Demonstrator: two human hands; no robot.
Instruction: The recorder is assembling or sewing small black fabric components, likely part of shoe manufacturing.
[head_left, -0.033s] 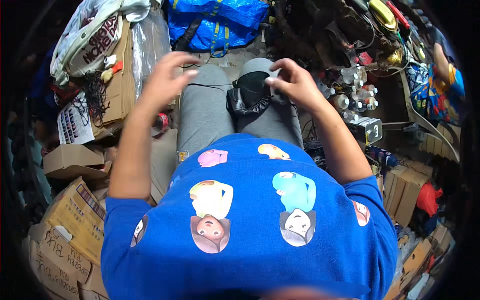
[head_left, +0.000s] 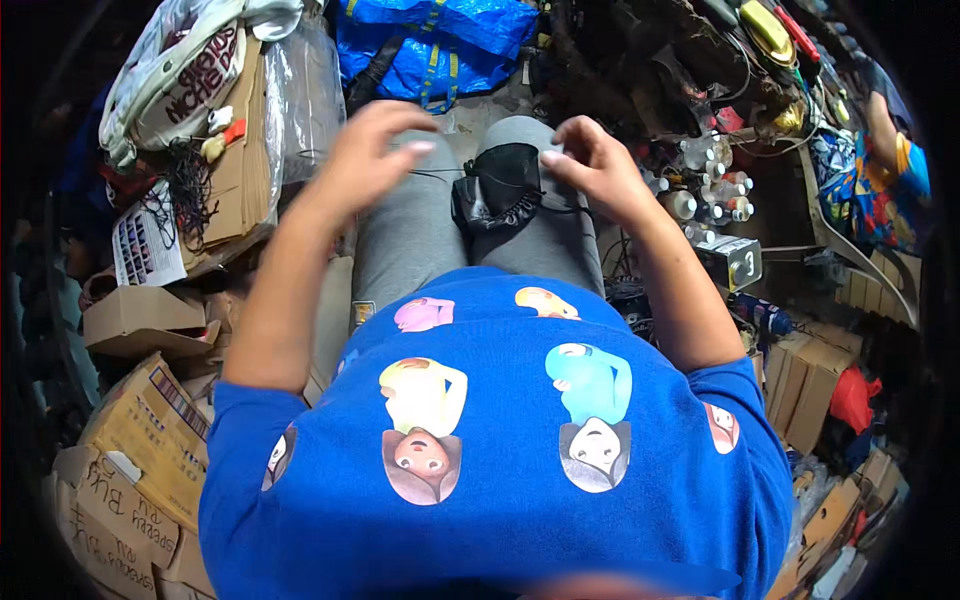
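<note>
A small black piece (head_left: 497, 187), part mesh and part shiny with a gathered edge, lies on my right thigh. A thin black thread (head_left: 432, 172) runs leftward from it to my left hand (head_left: 378, 155). That hand hovers over my left thigh; its thumb and index finger stand apart, and the thread disappears at its lower fingers, which are hidden. Just right of the black piece is my right hand (head_left: 600, 165), its fingers curved and its thumb tip apart from the index finger. Nothing shows between them.
A blue bag (head_left: 435, 50) lies beyond my knees. Several small bottles (head_left: 712, 185) and a metal can (head_left: 735, 262) stand at the right. Cardboard (head_left: 235, 150), a white cloth bag (head_left: 180, 80) and an open box (head_left: 145, 320) crowd the left. Carton pieces (head_left: 810, 385) lie at lower right.
My left hand has moved right, closer to the black piece. My right hand has shifted slightly right and down. The black piece stays on my thigh.
</note>
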